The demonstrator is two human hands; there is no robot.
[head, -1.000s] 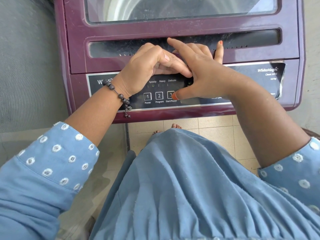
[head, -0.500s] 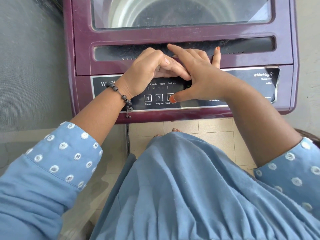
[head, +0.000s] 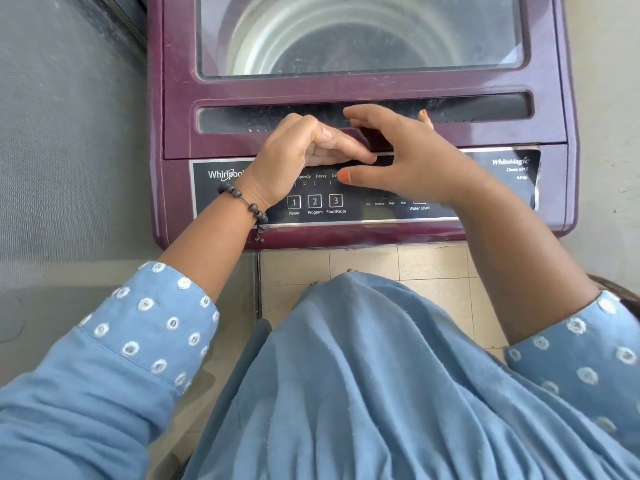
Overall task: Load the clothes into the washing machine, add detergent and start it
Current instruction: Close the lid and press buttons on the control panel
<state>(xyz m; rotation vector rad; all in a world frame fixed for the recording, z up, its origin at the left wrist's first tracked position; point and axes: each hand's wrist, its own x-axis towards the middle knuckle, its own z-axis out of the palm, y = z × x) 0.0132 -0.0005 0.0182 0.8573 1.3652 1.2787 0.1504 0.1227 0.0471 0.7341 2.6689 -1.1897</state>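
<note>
A maroon top-load washing machine (head: 180,81) stands in front of me with its glass lid (head: 360,32) down; the drum shows through it. Its dark control panel (head: 221,199) carries the Power button (head: 294,202), the Program button (head: 314,201) and the Start/Pause button (head: 335,200). My left hand (head: 291,157) hovers over the panel's upper edge with relaxed fingers pointing right, holding nothing. My right hand (head: 405,157) floats beside it, fingers spread, thumb above the panel and off the buttons. No clothes or detergent are in view.
A grey surface (head: 69,133) lies to the left of the machine. Beige floor tiles (head: 363,265) show below its front edge. My blue dress fills the lower part of the view.
My right thumb has lifted off the Start/Pause button and moved up the panel. The right hand has drawn slightly right, and all three buttons now show.
</note>
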